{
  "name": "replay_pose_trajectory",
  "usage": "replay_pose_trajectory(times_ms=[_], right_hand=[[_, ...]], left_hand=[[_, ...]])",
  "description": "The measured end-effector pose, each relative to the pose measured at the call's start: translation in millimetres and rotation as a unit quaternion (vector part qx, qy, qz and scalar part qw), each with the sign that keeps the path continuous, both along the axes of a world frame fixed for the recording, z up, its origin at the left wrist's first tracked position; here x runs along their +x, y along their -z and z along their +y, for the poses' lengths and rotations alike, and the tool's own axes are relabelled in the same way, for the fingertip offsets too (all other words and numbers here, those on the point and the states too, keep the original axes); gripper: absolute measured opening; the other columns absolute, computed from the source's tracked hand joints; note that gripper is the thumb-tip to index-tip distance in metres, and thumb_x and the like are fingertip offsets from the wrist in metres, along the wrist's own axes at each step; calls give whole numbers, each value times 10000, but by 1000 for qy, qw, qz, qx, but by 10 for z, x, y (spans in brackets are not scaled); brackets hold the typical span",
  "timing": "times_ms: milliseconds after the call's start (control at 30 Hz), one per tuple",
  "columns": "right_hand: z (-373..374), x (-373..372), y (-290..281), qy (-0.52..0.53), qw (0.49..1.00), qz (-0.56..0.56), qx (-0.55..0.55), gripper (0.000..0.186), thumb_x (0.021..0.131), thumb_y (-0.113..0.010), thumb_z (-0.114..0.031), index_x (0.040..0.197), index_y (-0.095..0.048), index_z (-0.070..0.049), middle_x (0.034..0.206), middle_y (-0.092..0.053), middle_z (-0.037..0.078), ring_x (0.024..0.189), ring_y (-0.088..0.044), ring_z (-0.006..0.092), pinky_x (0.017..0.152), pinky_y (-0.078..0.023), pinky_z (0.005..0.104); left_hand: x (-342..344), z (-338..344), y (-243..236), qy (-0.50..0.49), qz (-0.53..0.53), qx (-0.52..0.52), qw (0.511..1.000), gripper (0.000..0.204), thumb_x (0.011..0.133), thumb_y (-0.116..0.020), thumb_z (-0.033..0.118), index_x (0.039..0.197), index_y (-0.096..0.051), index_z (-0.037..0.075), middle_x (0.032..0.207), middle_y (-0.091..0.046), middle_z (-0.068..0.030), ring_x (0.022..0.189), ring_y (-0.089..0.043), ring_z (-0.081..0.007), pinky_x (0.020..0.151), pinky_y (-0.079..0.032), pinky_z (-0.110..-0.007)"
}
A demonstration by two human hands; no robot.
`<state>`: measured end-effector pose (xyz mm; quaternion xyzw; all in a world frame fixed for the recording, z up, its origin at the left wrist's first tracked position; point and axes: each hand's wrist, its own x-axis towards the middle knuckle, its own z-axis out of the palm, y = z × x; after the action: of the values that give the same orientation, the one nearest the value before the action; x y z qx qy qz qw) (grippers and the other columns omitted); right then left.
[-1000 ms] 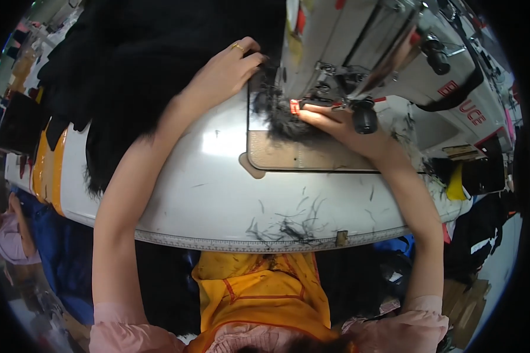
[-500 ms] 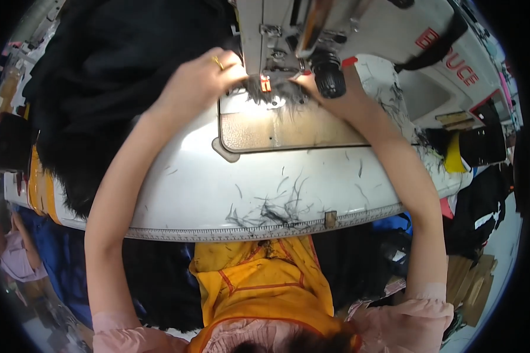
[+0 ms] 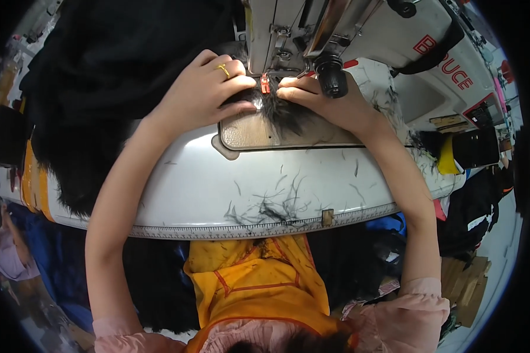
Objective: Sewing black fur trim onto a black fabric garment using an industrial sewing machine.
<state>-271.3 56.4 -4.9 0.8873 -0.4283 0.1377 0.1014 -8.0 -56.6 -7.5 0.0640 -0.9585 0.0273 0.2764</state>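
Closest in, left hand (image 3: 209, 88): loosely curled, thumb parted from forefinger, tips against black fur (image 3: 282, 117). Right hand (image 3: 343, 107): fingers bunched at the fur's other side; whether they pinch it, I cannot tell from where I stand. Fur: over the plate (image 3: 318, 136), between both hands, at the red presser foot (image 3: 265, 84) of a white sewing machine (image 3: 388, 35). Hazards, as I judge: a slip could put a fingertip under the foot; long hairs could snag there. Writing: bold red lettering on the machine; graduations along the ruler strip (image 3: 218, 232).
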Motion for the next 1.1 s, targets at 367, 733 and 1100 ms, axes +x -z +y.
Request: replay_pose_trajectory(times_ms=[367, 733, 1100], right_hand=[[31, 350, -7, -39, 980, 13, -193, 225, 762, -656, -142, 986, -652, -152, 786, -615, 23, 643, -640, 150, 516, -512, 294], [-138, 99, 176, -69, 989, -116, -56, 221, 718, -699, -223, 927, -675, -154, 753, -619, -9, 667, -637, 173, 575, -514, 315], [-130, 31, 44, -104, 985, -131, 33, 273, 742, -692, -317, 971, -673, -170, 873, -660, 24, 750, -651, 210, 632, -516, 340]], left_hand=[[-10, 473, -273, -58, -109, 93, 988, 438, 751, -754, 244, 1126, -577, 102, 983, -625, -3, 1033, -589, -198, 1079, -310, -419], [-44, 397, -213, -47, -64, 274, 959, 268, 783, -728, 305, 961, -738, 104, 830, -627, -30, 910, -563, -220, 964, -326, -356], [100, 366, -169, 46, -25, -39, 998, 174, 748, -686, 121, 918, -693, 89, 835, -556, 21, 854, -590, -122, 1038, -422, -443]])
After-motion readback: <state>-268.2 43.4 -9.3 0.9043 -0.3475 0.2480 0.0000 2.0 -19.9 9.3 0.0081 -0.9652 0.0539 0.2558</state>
